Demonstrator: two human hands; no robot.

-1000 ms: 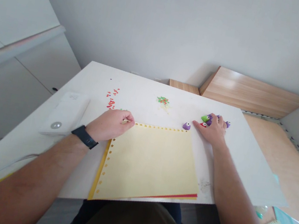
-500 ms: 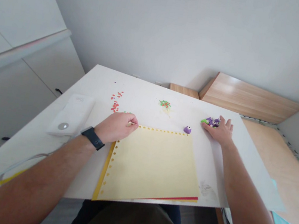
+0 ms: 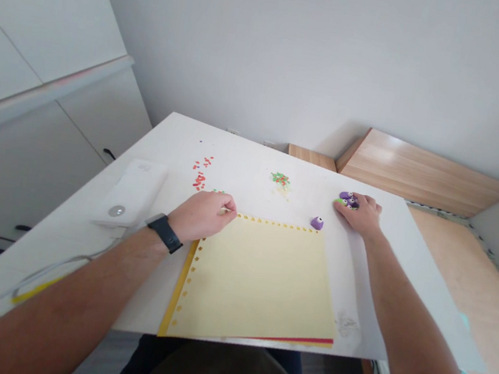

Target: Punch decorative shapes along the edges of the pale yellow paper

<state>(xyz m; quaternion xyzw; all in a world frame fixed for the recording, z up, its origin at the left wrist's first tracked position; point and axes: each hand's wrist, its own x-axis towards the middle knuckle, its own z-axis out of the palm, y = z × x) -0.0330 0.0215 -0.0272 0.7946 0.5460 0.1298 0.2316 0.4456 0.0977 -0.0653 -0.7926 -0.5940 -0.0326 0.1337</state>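
Note:
My left hand (image 3: pixel 207 217), wearing a dark watch, is closed in a pinch at the top left corner of a pale yellow sheet (image 3: pixel 262 284). What its fingertips hold is too small to make out. The sheet lies on yellow and red sheets, with small shaped holes along its top and left edges. At the far right of the table, my right hand (image 3: pixel 362 216) curls its thumb and fingers round a cluster of small purple and green craft punches (image 3: pixel 347 197) with eye-like spots, partly hidden by the hand. A single purple punch (image 3: pixel 317 223) stands beside the sheet's top right corner.
Red paper bits (image 3: pixel 200 180) lie behind my left hand, and green and red bits (image 3: pixel 280 179) at the back middle. A white box-like device (image 3: pixel 132 194) with a cable sits at left on the white table (image 3: pixel 245 155). A wooden headboard (image 3: pixel 423 167) is at right.
My right hand's fingers have drawn in round the punches, and the cluster has shifted slightly left and away. The left hand stays at the sheet's corner. The whole view has shifted a little.

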